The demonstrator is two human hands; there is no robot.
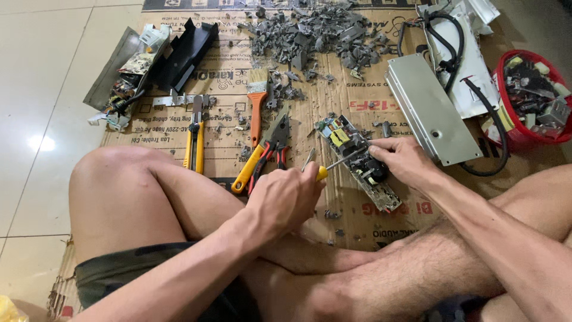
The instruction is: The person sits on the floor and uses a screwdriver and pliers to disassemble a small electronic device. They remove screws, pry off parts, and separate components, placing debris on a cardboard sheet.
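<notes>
I sit cross-legged on flattened cardboard. My left hand is closed around the yellow handle of a screwdriver, whose metal shaft points up and right onto a long circuit board. My right hand presses down on the middle of that board, fingers over a black part. The board lies tilted on the cardboard between my knees.
Pliers with red-black handles, a yellow-handled tool, an orange brush and a yellow utility knife lie left of the board. A grey scrap pile sits at the back. A metal case and red basket stand right.
</notes>
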